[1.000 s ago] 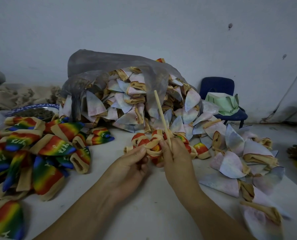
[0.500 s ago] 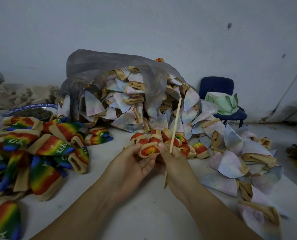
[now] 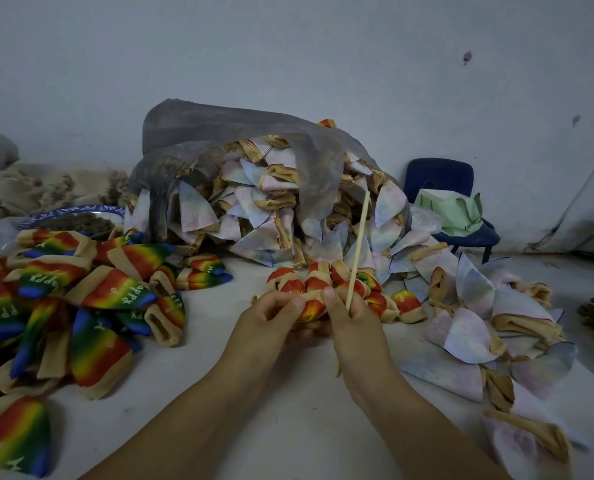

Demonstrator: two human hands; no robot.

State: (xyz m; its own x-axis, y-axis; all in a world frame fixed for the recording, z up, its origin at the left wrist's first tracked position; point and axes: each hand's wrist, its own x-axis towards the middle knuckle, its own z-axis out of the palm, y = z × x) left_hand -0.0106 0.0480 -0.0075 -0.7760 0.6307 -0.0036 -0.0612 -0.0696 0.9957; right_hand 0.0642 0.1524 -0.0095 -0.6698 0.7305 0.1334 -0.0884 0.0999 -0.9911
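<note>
Well in front of the grey bag (image 3: 240, 133), on the white table (image 3: 288, 427): left hand (image 3: 264, 327), fingers curled, pinching the tan rim of a red-orange fabric piece (image 3: 311, 306). Same spot before the bag: right hand (image 3: 354, 327), curled round a thin wooden stick (image 3: 357, 251), thumb pressing the same piece. Stick nearly upright, tip leaning toward the bag's mouth. Closer to the bag, a row of red pieces (image 3: 378, 299). Left of the bag, heaped rainbow pieces (image 3: 81, 306). Spilling from the bag rightward, pale pieces (image 3: 468, 327). Right of the bag, by the wall, a blue chair (image 3: 437, 174).
</note>
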